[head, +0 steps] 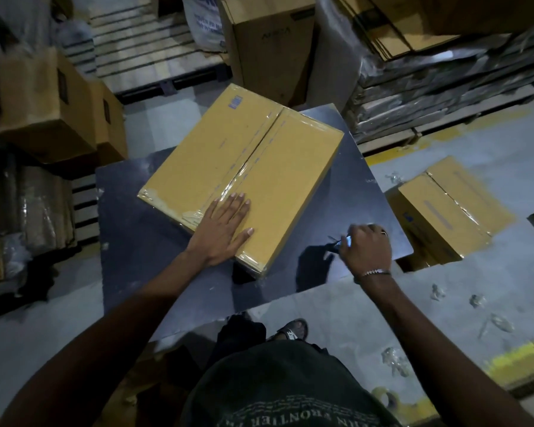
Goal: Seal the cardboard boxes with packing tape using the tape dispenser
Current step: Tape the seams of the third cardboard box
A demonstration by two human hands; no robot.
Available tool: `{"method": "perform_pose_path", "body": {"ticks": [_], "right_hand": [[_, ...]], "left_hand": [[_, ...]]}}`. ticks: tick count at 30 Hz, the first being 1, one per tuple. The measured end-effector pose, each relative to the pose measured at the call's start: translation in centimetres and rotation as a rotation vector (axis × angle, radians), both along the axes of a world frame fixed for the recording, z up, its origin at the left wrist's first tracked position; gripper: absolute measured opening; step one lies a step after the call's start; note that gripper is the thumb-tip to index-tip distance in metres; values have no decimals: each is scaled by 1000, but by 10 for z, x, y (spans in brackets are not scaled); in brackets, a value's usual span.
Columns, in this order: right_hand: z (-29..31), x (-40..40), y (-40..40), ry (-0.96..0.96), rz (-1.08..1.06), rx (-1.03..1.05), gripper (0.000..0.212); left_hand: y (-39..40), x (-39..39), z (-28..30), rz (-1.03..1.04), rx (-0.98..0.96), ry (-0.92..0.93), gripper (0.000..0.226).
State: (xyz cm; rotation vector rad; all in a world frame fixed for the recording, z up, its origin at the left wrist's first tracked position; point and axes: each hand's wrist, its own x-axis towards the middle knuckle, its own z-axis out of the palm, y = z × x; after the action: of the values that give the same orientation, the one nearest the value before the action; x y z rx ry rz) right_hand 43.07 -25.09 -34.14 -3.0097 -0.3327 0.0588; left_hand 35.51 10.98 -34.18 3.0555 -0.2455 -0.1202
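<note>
Left hand [225,228] flat on box [244,167]

Dim, bluish indoor light from above. Tape on the box [241,174] glints; the dark surface [154,241] reflects faintly. The right hand [367,248] is motion-blurred and casts a shadow leftward. Wide-angle bending warps the edges; corners fall murky.

A yellow-tan cardboard box [241,177] with glossy clear tape [253,158] and a small blue label [235,102] is seen on the dark navy table [130,217]; yellow stripes [524,355] are painted on the grey floor [352,328]
</note>
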Motion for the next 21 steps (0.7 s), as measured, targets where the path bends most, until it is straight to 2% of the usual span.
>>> {"method": "perform_pose_path", "body": {"ticks": [3, 5, 11, 21], "right_hand": [[16, -16, 53, -34, 182, 376, 31], [14, -28, 83, -30, 343, 463, 46], [-31, -44, 101, 45, 636, 407, 84], [-36, -49, 105, -141, 638, 426, 94]], "left_hand": [[-1, -24, 5, -43, -55, -30, 71], [-1, -39, 8, -66, -70, -16, 72], [6, -53, 10, -106, -22, 115, 85], [12, -50, 0, -191, 130, 33, 81]]}}
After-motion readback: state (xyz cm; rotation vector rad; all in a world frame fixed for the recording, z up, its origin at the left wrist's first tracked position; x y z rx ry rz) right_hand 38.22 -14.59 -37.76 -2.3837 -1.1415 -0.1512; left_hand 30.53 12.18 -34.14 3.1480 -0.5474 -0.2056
